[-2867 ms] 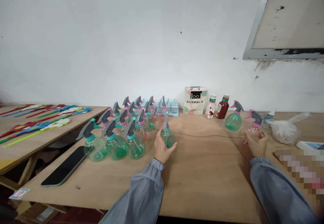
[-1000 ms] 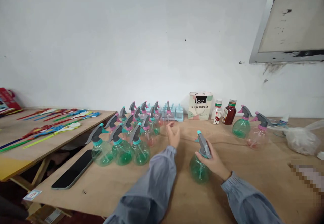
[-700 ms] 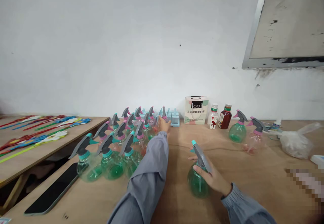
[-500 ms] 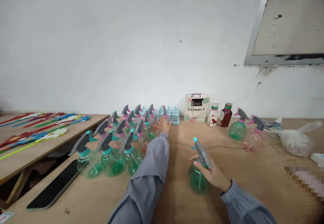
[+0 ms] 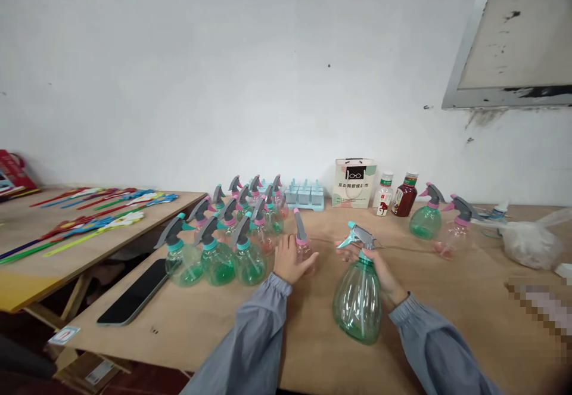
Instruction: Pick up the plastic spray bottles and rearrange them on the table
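Note:
My right hand (image 5: 379, 270) grips a green spray bottle (image 5: 357, 308) around its neck, just under the grey and turquoise trigger head. The bottle leans slightly, with its nozzle pointing left and a little green at the bottom. My left hand (image 5: 291, 259) is closed around a pink spray bottle (image 5: 306, 251), thumb across the front and the far fingers partly hidden. Left of that hand, several green and pink spray bottles stand in close rows, among them a front green bottle (image 5: 251, 264).
A black phone (image 5: 134, 294) lies at the table's left. Pale blue moulds (image 5: 304, 195), a paper bag (image 5: 355, 185), two drink bottles (image 5: 404, 195) and two more spray bottles (image 5: 426, 221) stand farther back. A plastic bag (image 5: 531, 245) is at right.
My left hand has drawn the pink spray bottle nearer from the back by the moulds. My right hand has raised and turned the green spray bottle. The view has shifted left.

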Demonstrator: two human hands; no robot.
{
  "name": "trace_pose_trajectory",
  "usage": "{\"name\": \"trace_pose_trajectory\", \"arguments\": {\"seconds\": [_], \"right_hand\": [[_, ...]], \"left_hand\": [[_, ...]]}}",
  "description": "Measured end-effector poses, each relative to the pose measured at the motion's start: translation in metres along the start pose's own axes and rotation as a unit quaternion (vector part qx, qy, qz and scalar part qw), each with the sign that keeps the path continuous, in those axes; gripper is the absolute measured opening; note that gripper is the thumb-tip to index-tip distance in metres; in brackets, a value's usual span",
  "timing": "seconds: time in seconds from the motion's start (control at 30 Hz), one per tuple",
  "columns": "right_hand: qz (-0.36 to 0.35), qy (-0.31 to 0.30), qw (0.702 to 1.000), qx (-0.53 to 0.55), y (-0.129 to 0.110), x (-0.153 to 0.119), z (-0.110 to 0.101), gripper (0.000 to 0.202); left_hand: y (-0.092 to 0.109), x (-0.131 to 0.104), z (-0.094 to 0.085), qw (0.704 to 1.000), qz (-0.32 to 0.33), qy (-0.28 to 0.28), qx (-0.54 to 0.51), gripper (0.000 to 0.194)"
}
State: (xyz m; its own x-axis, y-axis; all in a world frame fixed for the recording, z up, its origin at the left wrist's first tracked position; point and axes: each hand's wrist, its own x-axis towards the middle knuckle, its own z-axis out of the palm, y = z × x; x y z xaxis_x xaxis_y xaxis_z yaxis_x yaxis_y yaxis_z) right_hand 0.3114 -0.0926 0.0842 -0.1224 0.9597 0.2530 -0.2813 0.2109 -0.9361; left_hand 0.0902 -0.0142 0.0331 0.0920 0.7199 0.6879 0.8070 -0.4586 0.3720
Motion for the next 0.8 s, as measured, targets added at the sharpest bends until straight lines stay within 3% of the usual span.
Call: {"name": "trace_pose_trajectory", "arguments": {"seconds": [0.13, 0.3, 0.5, 0.8], "right_hand": [[0.016, 0.028, 0.999, 0.030, 0.007, 0.003, -0.002, 0.038], [0.028, 0.055, 0.996, 0.067, 0.008, 0.003, -0.007, 0.044], [0.009, 0.146, 0.980, 0.138, 0.012, 0.003, -0.014, 0.035], [0.025, 0.079, 0.984, 0.161, 0.011, -0.001, -0.011, 0.041]], "left_hand": [[-0.004, -0.008, -0.001, 0.995, -0.001, -0.036, -0.089, 0.046], [-0.001, -0.009, 0.005, 0.985, -0.030, -0.041, -0.164, 0.055], [0.001, -0.010, 0.007, 0.956, -0.083, -0.074, -0.272, 0.067], [0.001, -0.009, 0.005, 0.953, -0.088, -0.089, -0.277, 0.065]]}}
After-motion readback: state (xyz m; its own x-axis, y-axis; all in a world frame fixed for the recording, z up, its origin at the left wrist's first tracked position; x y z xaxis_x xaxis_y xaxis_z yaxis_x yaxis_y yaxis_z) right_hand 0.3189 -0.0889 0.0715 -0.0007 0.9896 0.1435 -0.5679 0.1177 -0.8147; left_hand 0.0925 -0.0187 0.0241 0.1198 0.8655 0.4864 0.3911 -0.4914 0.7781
